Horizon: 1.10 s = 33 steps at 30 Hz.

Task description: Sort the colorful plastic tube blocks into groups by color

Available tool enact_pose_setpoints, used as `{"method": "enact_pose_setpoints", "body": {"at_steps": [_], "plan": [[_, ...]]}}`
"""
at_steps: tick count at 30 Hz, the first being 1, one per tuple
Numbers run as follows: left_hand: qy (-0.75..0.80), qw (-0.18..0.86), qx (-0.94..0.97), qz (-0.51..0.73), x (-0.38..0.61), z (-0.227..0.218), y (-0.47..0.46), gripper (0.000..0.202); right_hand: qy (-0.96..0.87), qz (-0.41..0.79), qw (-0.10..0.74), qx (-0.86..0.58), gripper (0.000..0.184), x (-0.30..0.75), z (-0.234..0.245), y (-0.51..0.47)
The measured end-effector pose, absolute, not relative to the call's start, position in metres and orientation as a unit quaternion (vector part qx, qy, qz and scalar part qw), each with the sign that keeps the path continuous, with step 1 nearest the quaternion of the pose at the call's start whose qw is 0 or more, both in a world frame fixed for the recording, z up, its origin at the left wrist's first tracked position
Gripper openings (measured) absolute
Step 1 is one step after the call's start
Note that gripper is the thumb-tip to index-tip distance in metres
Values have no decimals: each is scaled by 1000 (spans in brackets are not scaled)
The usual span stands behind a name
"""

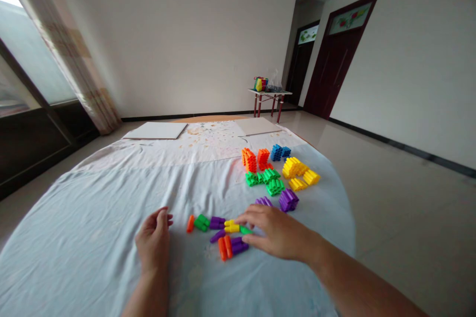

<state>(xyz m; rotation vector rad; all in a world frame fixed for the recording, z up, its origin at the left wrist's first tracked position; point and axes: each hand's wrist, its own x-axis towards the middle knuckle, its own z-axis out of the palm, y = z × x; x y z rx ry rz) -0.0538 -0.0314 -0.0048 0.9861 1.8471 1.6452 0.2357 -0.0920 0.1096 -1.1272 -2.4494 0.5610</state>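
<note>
A row of joined plastic blocks [215, 223], orange, green, purple, yellow and green, lies on the pale blue cloth [92, 198]. My right hand [277, 232] rests over its right end, fingers curled on the yellow and green pieces, thumb by an orange and purple cluster [231, 246]. My left hand [153, 243] rests on edge on the cloth left of the row, fingers loosely curved and apart, holding nothing. Sorted piles sit further back: orange [255, 159], blue [279, 152], yellow [299, 172], green [266, 181], purple [284, 200].
Two flat white boards [156, 131] [257, 126] lie at the cloth's far edge. A small red-legged table [269, 95] with a colourful object stands by the far wall. Dark doors [336, 57] are at the right, a window and curtain [67, 44] at the left.
</note>
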Motion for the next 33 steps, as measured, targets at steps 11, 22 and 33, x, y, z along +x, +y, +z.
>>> {"method": "enact_pose_setpoints", "body": {"at_steps": [11,22,33], "plan": [[658,250,351,618,-51,0,-34,35,-903,132,72,-403,31,194,56,-88],[658,253,342,622,-52,-2,-34,35,-864,171,157,-448,40,198,48,-104],[671,255,338,609,-56,-4,-32,38,-856,212,226,-414,52,236,88,-110]]}}
